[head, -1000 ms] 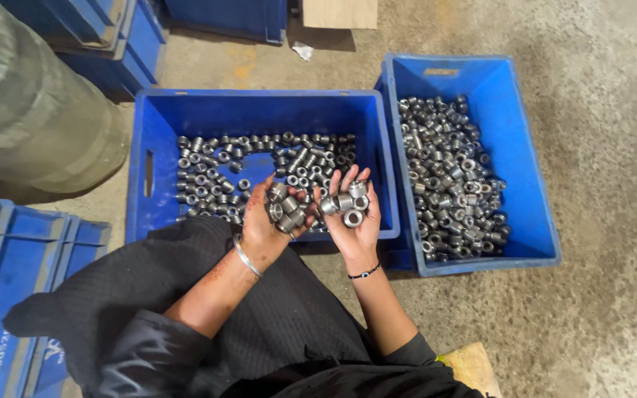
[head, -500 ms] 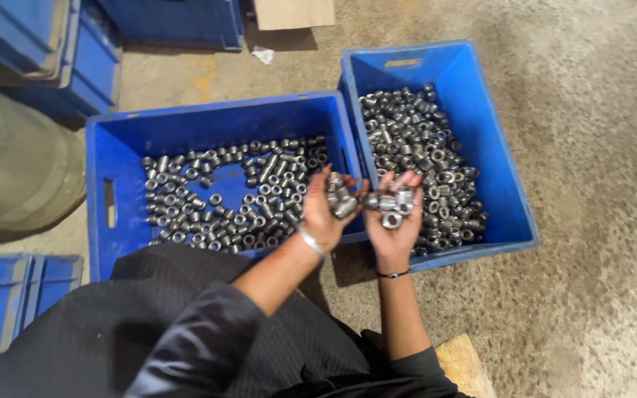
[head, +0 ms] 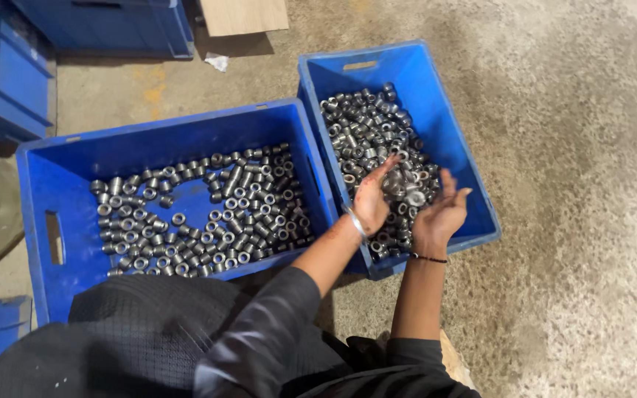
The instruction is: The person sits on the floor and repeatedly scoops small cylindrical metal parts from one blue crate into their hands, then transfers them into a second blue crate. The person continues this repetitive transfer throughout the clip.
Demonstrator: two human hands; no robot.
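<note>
A: What do the hands have?

B: A loose clutch of metal rings (head: 409, 190), short grey steel sleeves with round bores, dull and a little oily in sheen. They sit between the two palms, over the near end of the right-hand blue crate (head: 436, 96).

A: How are the hands set?

B: Both are spread, palms tilted toward each other like a chute. The left hand (head: 372, 199) has its fingers stretched up and forward, with a metal bangle at the wrist. The right hand (head: 440, 214) is cupped with fingers fanned, a thin dark band on its wrist. Neither is clenched; the rings lie loose against the palms rather than pinched.

A: And beneath them?

B: That crate is moulded plastic, smooth-walled, with a slot handle at the far end. A dense heap of the same rings (head: 370, 129) fills its floor, piled thickest toward the near end.

A: The other box?

B: A wider blue crate (head: 46, 184) just beside it on the left, the two walls touching or nearly so. Its rings (head: 208, 210) lie in a single scattered layer, with bare blue floor showing along the far wall and left side.

A: Room around?

B: Rough, mottled concrete floor (head: 576, 147) lies open to the right. More blue crates (head: 105, 22) stand at the far left, a flat piece of cardboard (head: 245, 15) beyond. The person's dark textured clothing (head: 186, 339) fills the near edge.
</note>
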